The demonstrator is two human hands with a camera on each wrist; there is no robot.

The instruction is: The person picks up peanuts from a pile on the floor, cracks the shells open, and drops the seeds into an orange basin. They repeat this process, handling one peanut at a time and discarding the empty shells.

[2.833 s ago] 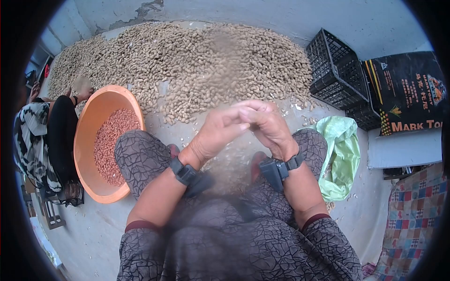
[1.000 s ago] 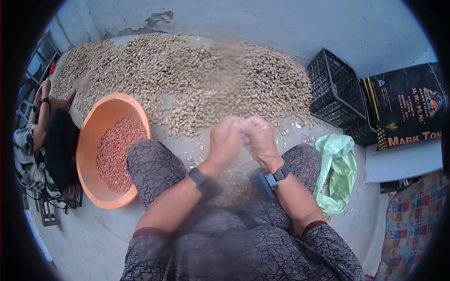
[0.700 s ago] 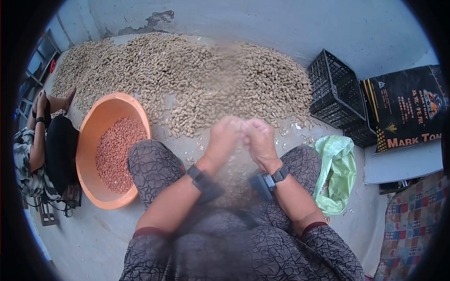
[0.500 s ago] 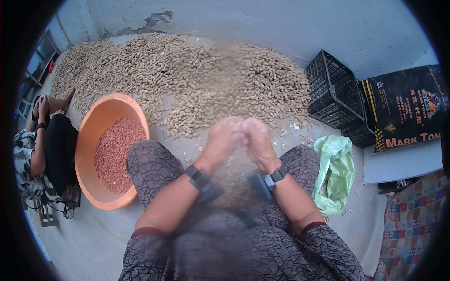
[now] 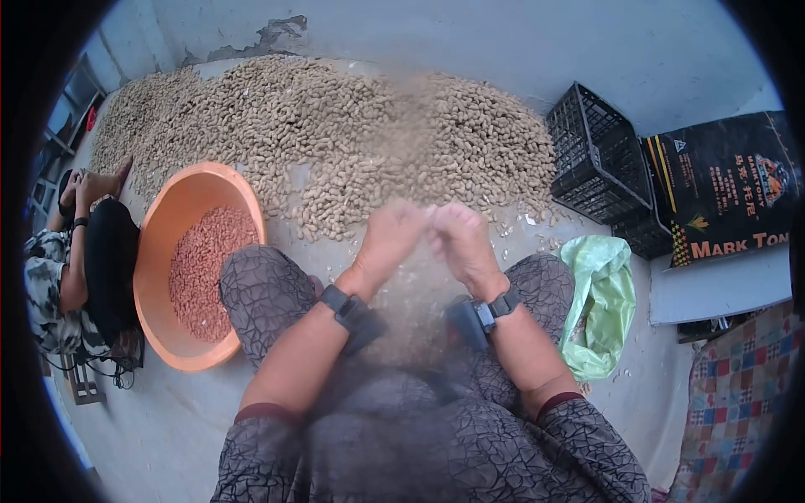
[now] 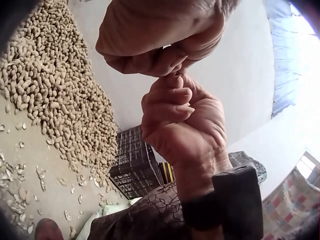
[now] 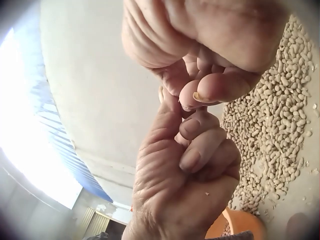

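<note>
My left hand [image 5: 390, 239] and right hand [image 5: 465, 243] meet in front of the lap, fingertip to fingertip. From the left wrist view, the right hand [image 6: 185, 117] has its fingers curled, their tips against those of the left hand [image 6: 160, 32] above. In the right wrist view, both hands pinch at the same point with bent fingers. I cannot tell what lies between the tips; the fingers hide it. Beyond the hands spreads a large heap of unshelled peanuts [image 5: 335, 142]. An orange basin [image 5: 151, 277] holding reddish shelled peanuts [image 5: 214, 268] stands beside the left knee.
A green plastic bag [image 5: 599, 327] lies open by the right knee. Black crates [image 5: 591, 159] and a black printed sack [image 5: 729, 184] stand at right. Another person's hands [image 5: 84, 189] are at far left, beyond the basin. Shell bits litter the floor [image 6: 65, 200].
Earlier my hands overlapped with fingers straighter; now their curled tips meet. The other person's hands have left the heap's edge and come together near their knee. The head view has tilted slightly.
</note>
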